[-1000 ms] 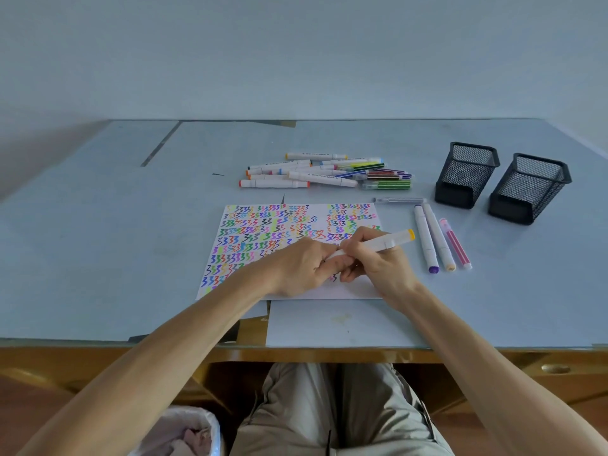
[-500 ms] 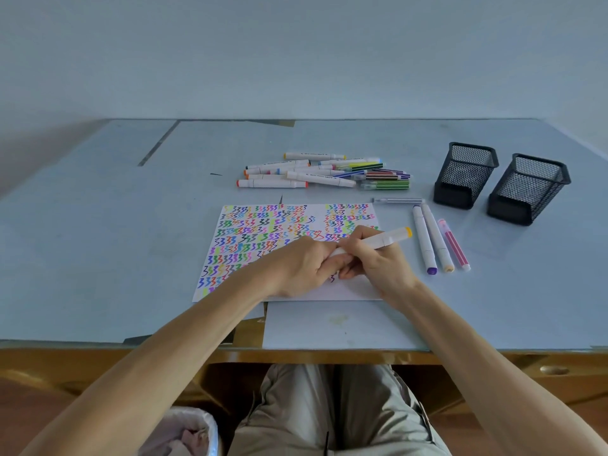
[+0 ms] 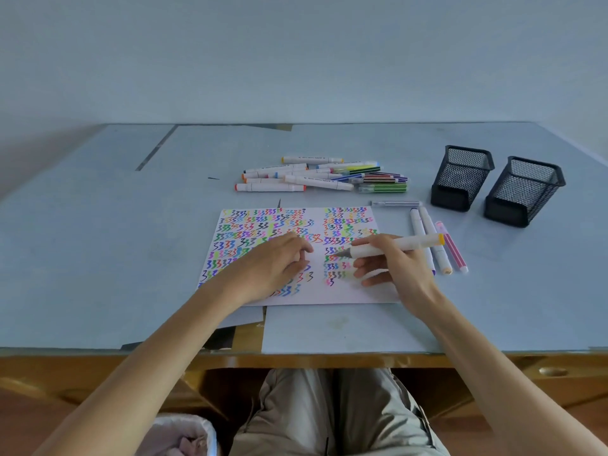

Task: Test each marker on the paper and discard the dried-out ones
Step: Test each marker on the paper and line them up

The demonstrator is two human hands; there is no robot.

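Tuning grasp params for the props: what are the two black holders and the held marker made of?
Holders: look like black wire mesh, matte; the walls show a fine see-through grid above a solid dark base band. Likely metal, but coated plastic can't be excluded.
Marker: smooth white barrel with a yellow end cap, slight sheen, so probably moulded plastic; greyish tip, possibly felt.

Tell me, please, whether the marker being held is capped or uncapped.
Uncapped: the marker in the right hand shows a bare grey tip over the paper.
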